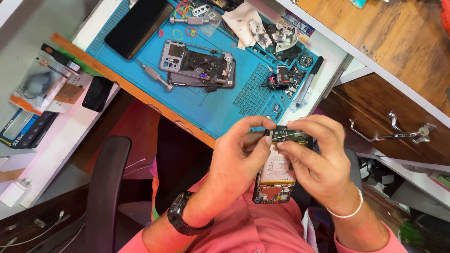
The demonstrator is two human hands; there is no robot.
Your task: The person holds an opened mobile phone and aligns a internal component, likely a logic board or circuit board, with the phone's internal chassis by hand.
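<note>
A person in a pink shirt holds an opened phone [276,175] over the lap, just below the edge of a blue work mat [211,105]. The phone's back is off, baring a pale battery and a dark circuit board at its top end. The left hand [239,157], a black watch [180,218] on its wrist, grips the phone's left side, its thumb and forefinger closed on the upper corner. The right hand [314,157], with a white bangle [349,211] at the wrist, wraps the right side, fingers curled in narrow and pinching at the board near the top edge. Whether a small part sits between those fingertips cannot be told.

On the mat lies a second stripped phone [199,65] with its frame laid across it, a screwdriver [154,77] just beside it at left and another screwdriver [192,20] near the mat's far edge among coloured rubber bands [180,33]. A dark phone [138,26] rests at the mat's upper left. Soiled cloths [255,28] are heaped at upper right, with small parts [286,77] and a pen [309,82] near the right border. Boxed accessories [40,89] sit on the white bench to the left. A black chair arm [105,187] stands at lower left, and a wooden drawer [398,124] with metal handles is at right.
</note>
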